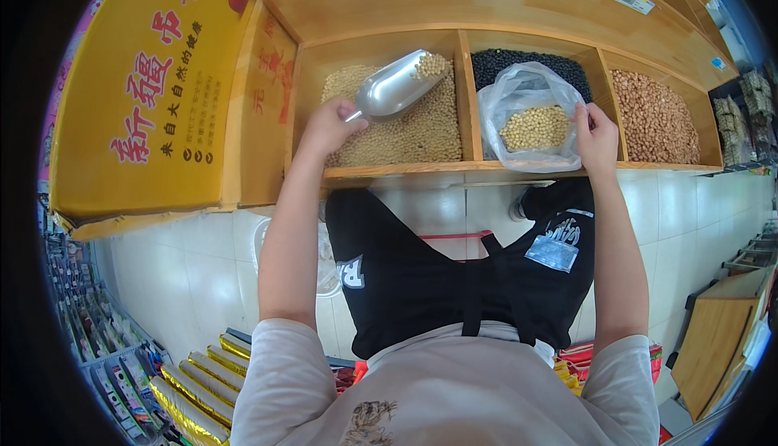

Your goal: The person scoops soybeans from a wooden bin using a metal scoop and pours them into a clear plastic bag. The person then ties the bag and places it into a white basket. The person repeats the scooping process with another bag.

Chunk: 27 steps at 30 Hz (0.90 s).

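Note:
My left hand (334, 125) is closed around the handle of a metal scoop (392, 87) over the left compartment. Some soybeans (433, 65) lie at the scoop's mouth, above the pale soybeans (419, 142) filling that compartment. With the fingers of my right hand (597, 136) I pinch the right rim of a clear plastic bag (507, 84). The bag's mouth is spread wide, and yellow soybeans (535, 128) lie inside it. It rests in the middle compartment, over black beans (535, 60).
Wooden dividers (467, 96) part the compartments, and a front ledge (425, 169) runs along them. Reddish-brown peanuts (653, 117) fill the right compartment. A yellow printed panel (146, 99) stands at the left. A wooden box (717, 336) is at the lower right.

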### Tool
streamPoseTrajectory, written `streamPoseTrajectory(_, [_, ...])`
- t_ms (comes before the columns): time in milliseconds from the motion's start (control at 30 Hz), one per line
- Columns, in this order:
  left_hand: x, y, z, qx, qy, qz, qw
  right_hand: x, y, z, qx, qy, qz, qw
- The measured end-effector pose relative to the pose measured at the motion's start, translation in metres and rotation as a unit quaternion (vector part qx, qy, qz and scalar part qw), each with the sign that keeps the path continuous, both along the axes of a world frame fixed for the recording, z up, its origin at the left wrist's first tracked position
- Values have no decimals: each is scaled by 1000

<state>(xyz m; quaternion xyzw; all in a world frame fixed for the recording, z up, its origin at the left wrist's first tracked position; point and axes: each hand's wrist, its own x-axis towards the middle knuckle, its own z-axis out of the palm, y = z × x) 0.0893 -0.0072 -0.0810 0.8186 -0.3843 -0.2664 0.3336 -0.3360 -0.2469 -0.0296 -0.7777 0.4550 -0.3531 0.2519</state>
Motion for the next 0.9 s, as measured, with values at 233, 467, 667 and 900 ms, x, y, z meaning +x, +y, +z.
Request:
streamPoseTrajectory(233, [-3,-2,6,-45,21,27,998,-2,-3,-2,-24,26,5,999])
streamPoseTrajectory(467, [-11,-4,16,-99,-11,46,994,0,0,0,-18,7,8,1000])
streamPoseTrajectory(667, [-23,-5,32,-151,-74,60,984,-1,0,1,-9,4,10,1000])
streamPoseTrajectory(900, [-72,-15,93,-257,-189,-92,943,-3,0,0,-5,-45,-1,999])
